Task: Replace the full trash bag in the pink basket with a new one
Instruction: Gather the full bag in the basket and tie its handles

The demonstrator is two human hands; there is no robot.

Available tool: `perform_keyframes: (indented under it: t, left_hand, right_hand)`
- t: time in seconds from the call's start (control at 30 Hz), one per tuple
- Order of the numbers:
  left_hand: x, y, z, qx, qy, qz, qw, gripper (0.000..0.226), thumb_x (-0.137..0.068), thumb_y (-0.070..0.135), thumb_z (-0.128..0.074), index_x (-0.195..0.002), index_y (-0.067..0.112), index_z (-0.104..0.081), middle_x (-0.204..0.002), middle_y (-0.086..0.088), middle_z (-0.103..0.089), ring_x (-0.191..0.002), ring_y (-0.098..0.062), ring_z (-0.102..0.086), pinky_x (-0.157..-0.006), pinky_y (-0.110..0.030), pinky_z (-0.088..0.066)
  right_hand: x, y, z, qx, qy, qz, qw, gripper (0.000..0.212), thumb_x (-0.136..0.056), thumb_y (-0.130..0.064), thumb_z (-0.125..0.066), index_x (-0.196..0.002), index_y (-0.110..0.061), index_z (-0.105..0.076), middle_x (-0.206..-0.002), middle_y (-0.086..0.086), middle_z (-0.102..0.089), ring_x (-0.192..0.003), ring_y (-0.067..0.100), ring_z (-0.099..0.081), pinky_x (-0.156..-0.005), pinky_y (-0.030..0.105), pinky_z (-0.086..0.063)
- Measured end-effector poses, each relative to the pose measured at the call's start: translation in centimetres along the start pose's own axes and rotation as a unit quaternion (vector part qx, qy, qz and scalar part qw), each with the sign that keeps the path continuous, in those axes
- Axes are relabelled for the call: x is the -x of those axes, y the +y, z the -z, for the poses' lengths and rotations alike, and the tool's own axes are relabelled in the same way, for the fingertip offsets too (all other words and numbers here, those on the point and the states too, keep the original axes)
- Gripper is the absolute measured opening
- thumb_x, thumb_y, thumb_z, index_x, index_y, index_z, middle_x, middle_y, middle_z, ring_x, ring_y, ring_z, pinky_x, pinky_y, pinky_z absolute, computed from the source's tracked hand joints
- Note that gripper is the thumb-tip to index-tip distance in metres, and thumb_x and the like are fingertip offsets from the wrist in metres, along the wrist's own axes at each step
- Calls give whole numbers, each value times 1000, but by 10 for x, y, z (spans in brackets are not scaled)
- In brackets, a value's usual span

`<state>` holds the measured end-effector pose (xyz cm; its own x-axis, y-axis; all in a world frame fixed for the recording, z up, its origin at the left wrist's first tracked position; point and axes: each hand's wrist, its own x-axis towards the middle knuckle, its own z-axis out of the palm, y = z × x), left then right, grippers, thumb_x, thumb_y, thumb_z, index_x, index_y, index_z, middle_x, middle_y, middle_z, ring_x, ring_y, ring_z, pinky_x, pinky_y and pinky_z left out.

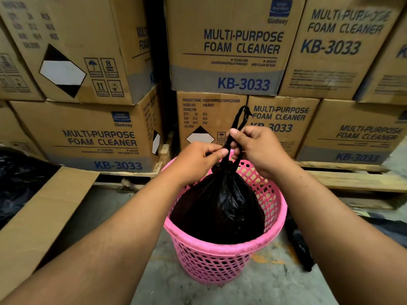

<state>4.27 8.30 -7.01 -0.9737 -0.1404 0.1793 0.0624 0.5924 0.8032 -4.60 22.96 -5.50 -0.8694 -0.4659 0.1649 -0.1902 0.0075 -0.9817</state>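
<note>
A pink mesh basket [222,258] stands on the concrete floor in front of me. Inside it sits a full black trash bag [220,208], gathered to a neck at the top. Two twisted black ends of the bag rise from that neck. My left hand [198,157] pinches one strand just above the neck. My right hand [255,146] grips the other strand, whose tip [243,113] sticks up past my thumb. Both hands hover over the far rim of the basket.
Stacked cardboard cartons [226,47] on wooden pallets [356,179] form a wall right behind the basket. A flattened cardboard sheet [44,212] leans at the left beside dark plastic [19,179]. Another piece of black plastic [299,245] lies on the floor right of the basket.
</note>
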Motion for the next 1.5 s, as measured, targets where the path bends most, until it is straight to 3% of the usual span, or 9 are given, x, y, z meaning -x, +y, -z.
perform_keyframes:
  t: [0.1,0.27,0.43,0.6,0.73,0.97,1.17,1.27,1.5]
  left_hand:
    - [1,-1,-9,33,2,6,999,18,-98,31,-57,-98,21,-72,-60,15,-59,-44,4,-48,-48,-15,-37]
    - [-4,-9,-8,77,-1,46,996,25,-101,31,-48,-85,18,-61,-40,18,-44,-37,1,-36,-50,-26,-31]
    - [-6,-11,-7,59,36,46,997,26,-102,31,-47,-79,22,-57,-39,18,-45,-38,0,-36,-49,-27,-27]
    - [-5,-7,-4,3,52,37,998,25,-102,32,-45,-89,17,-61,-61,6,-53,-54,-10,-45,-55,-29,-34]
    - [-5,-8,-4,-10,62,42,997,27,-102,33,-45,-95,12,-61,-67,-3,-57,-53,-7,-49,-56,-26,-39]
    - [-3,-6,-6,26,52,73,996,32,-104,35,-40,-100,11,-61,-66,-9,-59,-30,1,-38,-44,-24,-29]
    - [-2,-12,0,32,50,60,996,25,-101,36,-47,-95,19,-64,-56,-3,-57,-41,-6,-43,-55,-27,-35]
    - [-4,-11,6,42,77,41,995,22,-98,32,-56,-90,17,-69,-50,11,-52,-41,-3,-42,-51,-21,-36]
    - [-17,17,48,-1,193,-30,981,12,-94,29,-62,-90,25,-73,-76,8,-69,-67,1,-60,-59,-14,-45]
  right_hand:
    - [-1,0,0,24,37,4,999,15,-91,-12,-66,-88,0,-56,-61,8,-57,-44,13,-47,-53,33,-47]
    - [-5,12,-3,132,84,19,988,21,-84,-12,-73,-87,-21,-54,-63,7,-63,-49,22,-54,-51,32,-44]
    - [5,5,4,307,-76,19,948,18,-92,-27,-64,-105,-18,-74,-92,-5,-73,-85,10,-67,-80,29,-52]
    - [7,-2,8,389,-110,21,914,18,-93,-21,-63,-79,-20,-73,-70,0,-69,-58,9,-56,-59,23,-42]
    - [6,-7,11,103,-112,-46,987,22,-91,0,-60,-106,-14,-69,-77,6,-73,-67,14,-66,-68,25,-52]
    - [13,-12,12,-148,-196,-97,964,30,-77,-3,-67,-107,-4,-68,-78,11,-67,-69,16,-63,-73,25,-55]
    - [7,-12,14,122,-109,12,986,17,-90,2,-61,-96,-12,-71,-77,8,-72,-74,22,-71,-75,33,-59]
    - [5,-17,15,352,-51,93,930,14,-93,-13,-62,-96,-21,-73,-79,-4,-73,-76,13,-71,-78,31,-56]
    - [1,-46,19,337,27,159,928,10,-93,-19,-63,-87,-25,-69,-70,-8,-68,-57,9,-66,-60,21,-52]
